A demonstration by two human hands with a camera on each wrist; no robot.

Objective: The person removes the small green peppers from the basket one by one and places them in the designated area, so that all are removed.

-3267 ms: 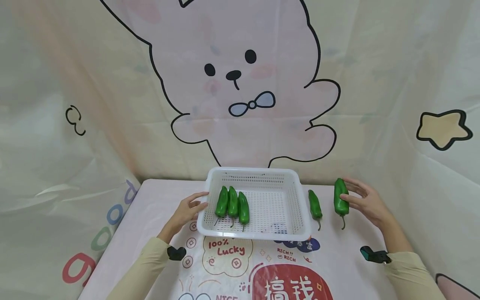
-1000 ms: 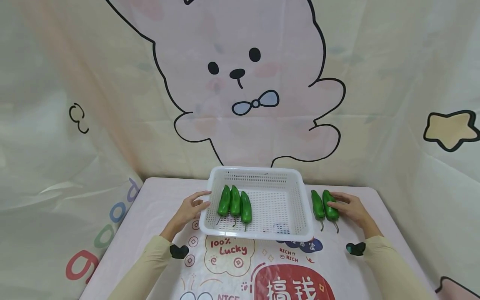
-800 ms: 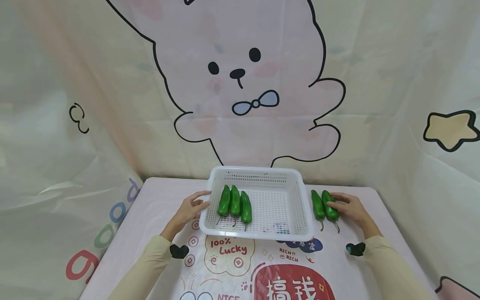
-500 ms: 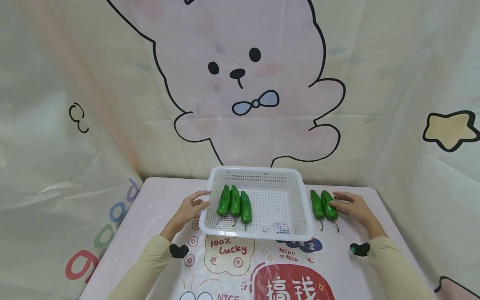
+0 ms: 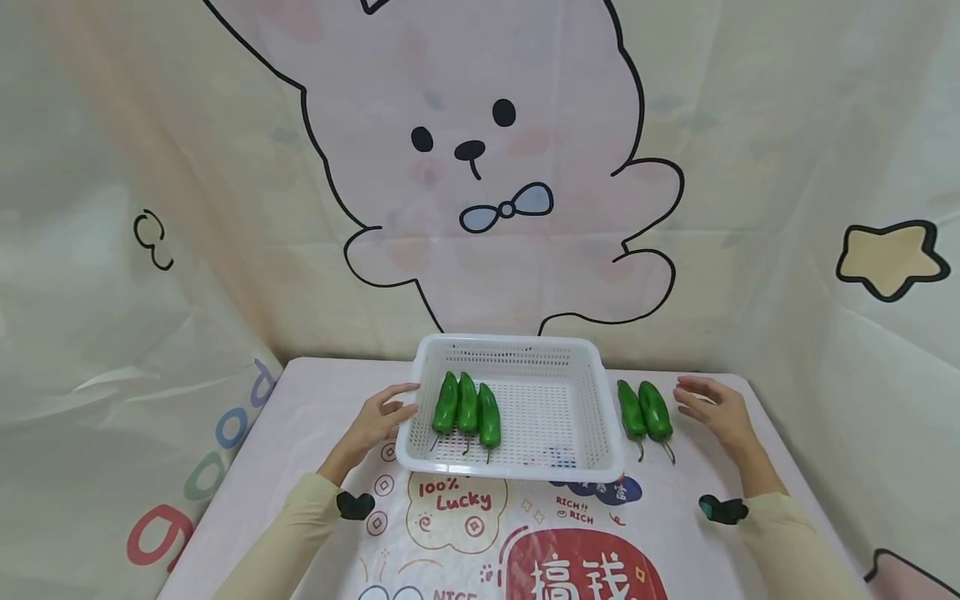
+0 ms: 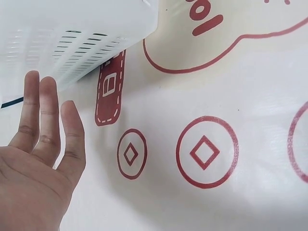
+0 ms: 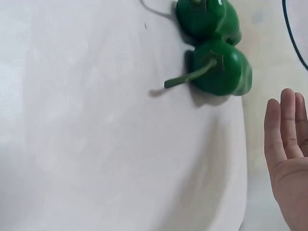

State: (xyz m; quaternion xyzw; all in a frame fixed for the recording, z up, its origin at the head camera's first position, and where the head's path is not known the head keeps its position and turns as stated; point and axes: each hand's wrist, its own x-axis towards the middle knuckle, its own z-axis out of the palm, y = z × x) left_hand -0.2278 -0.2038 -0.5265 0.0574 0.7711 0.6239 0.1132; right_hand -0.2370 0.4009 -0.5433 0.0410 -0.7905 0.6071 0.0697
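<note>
A white plastic basket [image 5: 534, 417] stands on the table with three green peppers [image 5: 489, 417] side by side in its left half. My left hand [image 5: 378, 417] is at the basket's left side, fingertips right at the rim. In the left wrist view its fingers [image 6: 49, 110] extend toward the slotted basket wall [image 6: 91, 41]. To the right of the basket lie two more green peppers, a left one [image 5: 632, 410] and a right one [image 5: 656, 412]. My right hand [image 5: 716, 412] hovers just right of them, holding nothing. The right wrist view shows its fingers [image 7: 288, 125] loosely extended, apart from the nearer pepper [image 7: 219, 70].
The table cover [image 5: 442, 575] is white with red printed lettering and drawings. Behind the basket rises a cloth backdrop [image 5: 487, 275] with a cartoon animal, and side sheets [image 5: 885, 400] hang close to both table sides. Black bands [image 5: 355, 505] show at the sleeve cuffs.
My right hand has set the pepper it held down beside the other loose one, let go and drawn back to the right. My left hand has stayed at the basket.
</note>
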